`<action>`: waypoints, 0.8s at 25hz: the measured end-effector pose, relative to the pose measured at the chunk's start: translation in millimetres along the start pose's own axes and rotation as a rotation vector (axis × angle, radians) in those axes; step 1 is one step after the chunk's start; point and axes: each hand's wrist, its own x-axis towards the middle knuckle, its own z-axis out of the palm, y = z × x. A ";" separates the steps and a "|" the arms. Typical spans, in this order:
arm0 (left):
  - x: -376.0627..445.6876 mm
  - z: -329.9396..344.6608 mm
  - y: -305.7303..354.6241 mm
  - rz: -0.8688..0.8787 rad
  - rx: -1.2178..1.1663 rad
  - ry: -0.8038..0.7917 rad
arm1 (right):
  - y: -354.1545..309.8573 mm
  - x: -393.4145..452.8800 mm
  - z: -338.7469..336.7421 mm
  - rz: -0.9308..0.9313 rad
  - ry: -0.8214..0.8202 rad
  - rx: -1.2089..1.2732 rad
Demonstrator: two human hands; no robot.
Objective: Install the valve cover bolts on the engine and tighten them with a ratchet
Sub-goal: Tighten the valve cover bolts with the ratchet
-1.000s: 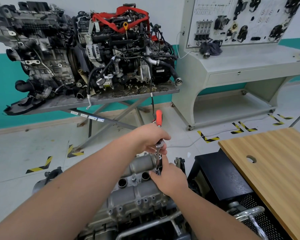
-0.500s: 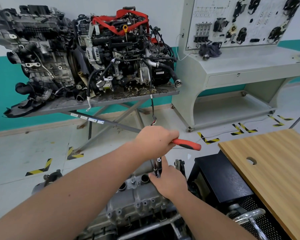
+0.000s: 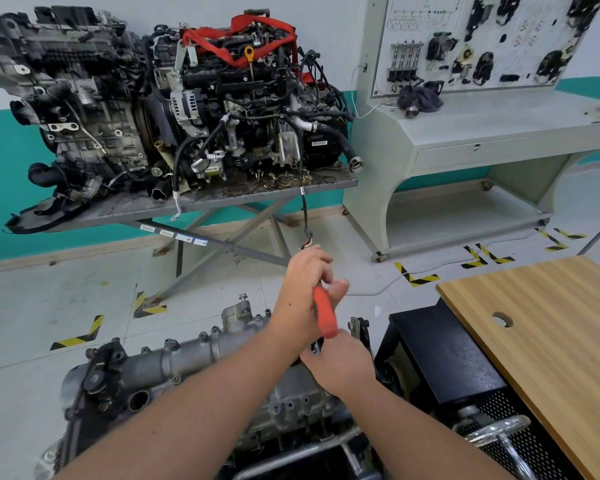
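No writing could be read: the small white labels (image 3: 174, 234) on the rail of the scissor-lift table (image 3: 222, 199) were too blurred, as was the printing on the wall-side training panel (image 3: 478, 39). The left hand (image 3: 300, 299) reached forward over the engine (image 3: 201, 368) with its fingers curled round the red-orange handle of the ratchet (image 3: 324, 315); the handle slanted down toward the right hand (image 3: 340, 365), and the thumb tip showed just beyond the handle's upper end. The right hand lay low at the right edge of the grey valve cover (image 3: 291, 400), its back toward the camera and its fingers bent down around the lower end of the tool, whose head it hid, so the exact grip could not be told. Several small bolts (image 3: 215, 330) stood along the far rim of the cover. On the scissor-lift table sat two larger engines, one wrapped with a red strap (image 3: 236, 32), amid loose clips and grime. To the right stood a wooden tabletop (image 3: 551, 334) with a round hole, above a black perforated cabinet (image 3: 447, 355).
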 end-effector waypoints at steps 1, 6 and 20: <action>-4.2 3.4 0.7 -0.100 -0.122 0.029 | -0.2 0.4 0.7 -0.005 -0.003 0.001; 11.5 8.6 11.2 -0.617 -0.682 0.299 | 1.0 0.4 0.5 -0.002 -0.019 -0.001; 49.6 -52.0 11.3 -1.120 -0.370 -0.373 | 1.5 3.2 3.9 0.001 -0.023 -0.016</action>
